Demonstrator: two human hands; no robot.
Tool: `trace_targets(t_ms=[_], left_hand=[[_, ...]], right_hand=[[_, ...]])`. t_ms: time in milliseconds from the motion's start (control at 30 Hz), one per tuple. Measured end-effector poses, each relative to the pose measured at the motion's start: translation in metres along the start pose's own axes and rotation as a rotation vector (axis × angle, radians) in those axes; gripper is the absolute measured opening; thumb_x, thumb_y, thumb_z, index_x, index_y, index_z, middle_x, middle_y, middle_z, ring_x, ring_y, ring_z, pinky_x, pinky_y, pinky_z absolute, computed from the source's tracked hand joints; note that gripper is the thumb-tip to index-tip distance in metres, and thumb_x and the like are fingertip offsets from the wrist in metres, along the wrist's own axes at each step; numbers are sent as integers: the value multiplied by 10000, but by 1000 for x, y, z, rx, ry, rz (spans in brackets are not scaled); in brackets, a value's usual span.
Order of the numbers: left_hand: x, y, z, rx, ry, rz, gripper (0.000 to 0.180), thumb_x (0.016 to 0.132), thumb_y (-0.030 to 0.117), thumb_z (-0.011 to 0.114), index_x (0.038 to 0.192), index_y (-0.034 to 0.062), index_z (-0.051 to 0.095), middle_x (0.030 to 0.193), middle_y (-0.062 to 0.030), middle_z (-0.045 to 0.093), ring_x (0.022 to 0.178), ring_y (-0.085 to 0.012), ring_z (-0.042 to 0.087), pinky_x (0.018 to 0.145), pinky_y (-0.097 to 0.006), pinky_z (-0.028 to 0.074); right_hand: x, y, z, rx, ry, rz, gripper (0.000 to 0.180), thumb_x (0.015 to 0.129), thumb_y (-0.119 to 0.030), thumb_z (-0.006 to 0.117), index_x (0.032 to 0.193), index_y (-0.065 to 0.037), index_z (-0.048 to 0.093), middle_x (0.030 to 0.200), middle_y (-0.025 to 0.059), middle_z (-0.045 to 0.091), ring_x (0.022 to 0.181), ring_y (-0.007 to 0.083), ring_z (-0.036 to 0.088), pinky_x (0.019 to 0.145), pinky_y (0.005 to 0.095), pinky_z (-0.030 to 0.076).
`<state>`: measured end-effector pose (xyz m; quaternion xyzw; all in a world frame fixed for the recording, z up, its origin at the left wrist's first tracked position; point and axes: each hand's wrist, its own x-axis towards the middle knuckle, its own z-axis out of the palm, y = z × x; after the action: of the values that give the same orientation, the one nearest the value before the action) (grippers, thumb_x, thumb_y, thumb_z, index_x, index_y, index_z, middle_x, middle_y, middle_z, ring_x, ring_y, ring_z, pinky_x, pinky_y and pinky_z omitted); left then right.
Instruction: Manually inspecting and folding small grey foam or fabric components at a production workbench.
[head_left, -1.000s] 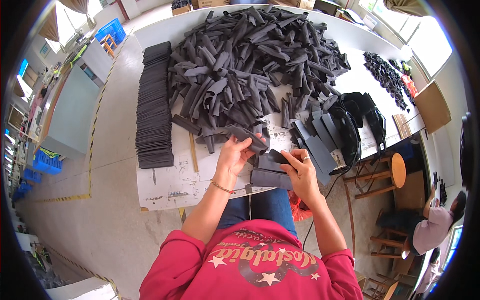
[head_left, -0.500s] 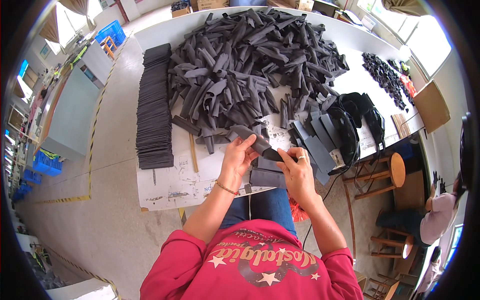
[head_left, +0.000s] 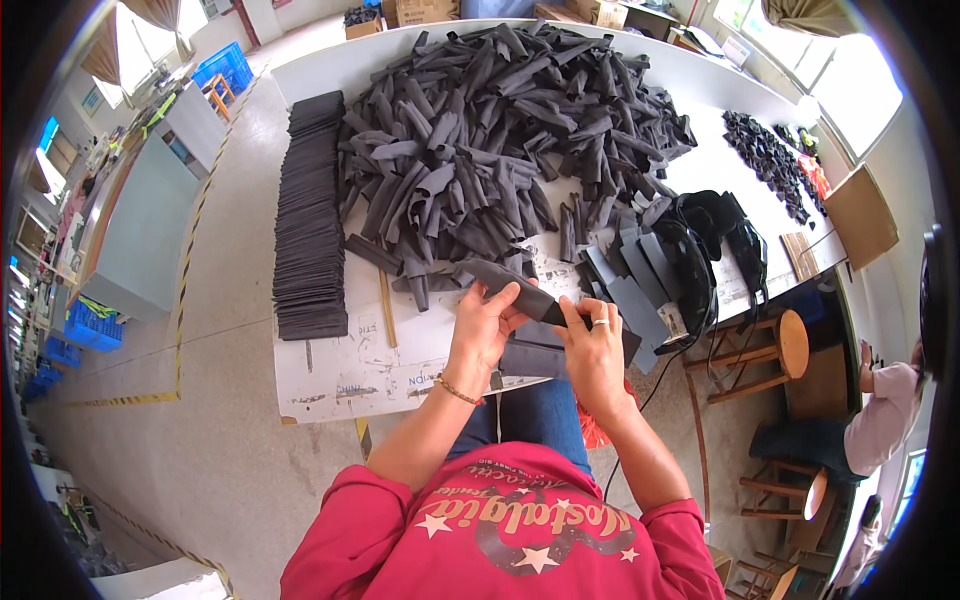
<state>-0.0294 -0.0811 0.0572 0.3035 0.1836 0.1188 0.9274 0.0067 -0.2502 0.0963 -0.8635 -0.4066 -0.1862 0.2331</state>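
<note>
Heap: loose dark grey fabric tubes [head_left: 500, 130] piled on the white table [head_left: 330, 385]; places below are told from this heap.
Held piece: a dark grey fabric tube [head_left: 505, 279], just in front of the heap, on its wearer side, with a darker strip [head_left: 554, 314] at its right end.
Left hand [head_left: 488, 315]: thumb on top and fingers beneath, gripping the tube.
Right hand [head_left: 594, 345]: thumb and fingers pinched on the darker strip.
Folded stack: flat dark pieces [head_left: 310, 220] in a long row, along the heap's left side.
Grey flat pieces [head_left: 635, 290]: fanned out, right of the heap and nearer the wearer.
Cardboard box [head_left: 365, 31]: beyond the heap, toward its left, dark pieces showing at the top.
Blue crate [head_left: 90, 331]: far left of the heap, yellow-green items on top.
Red bag [head_left: 592, 428]: below the table edge, nearer the wearer than the heap; contents hidden.
</note>
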Motion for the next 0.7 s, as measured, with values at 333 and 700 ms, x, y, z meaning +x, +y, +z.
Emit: trace_targets(t_ms=[333, 700], left_hand=[[-14, -10, 19, 20, -101, 142, 286, 934, 111, 610, 1185, 2, 525, 1048, -174, 672, 1012, -255, 656, 901, -374, 528], [-12, -25, 12, -86, -189, 96, 281, 956, 199, 597, 1131, -21, 609, 1054, -186, 683, 1025, -237, 649, 924, -351, 505]], right_hand=[[0, -24, 17, 351, 56, 63, 634, 765, -57, 725, 1339, -13, 458, 1132, 217, 493, 1015, 393, 505, 860, 460, 452], [1, -20, 22, 365, 16, -32, 434, 712, -31, 751, 1067, -19, 502, 1097, 195, 518, 1006, 395, 520, 828, 463, 464]])
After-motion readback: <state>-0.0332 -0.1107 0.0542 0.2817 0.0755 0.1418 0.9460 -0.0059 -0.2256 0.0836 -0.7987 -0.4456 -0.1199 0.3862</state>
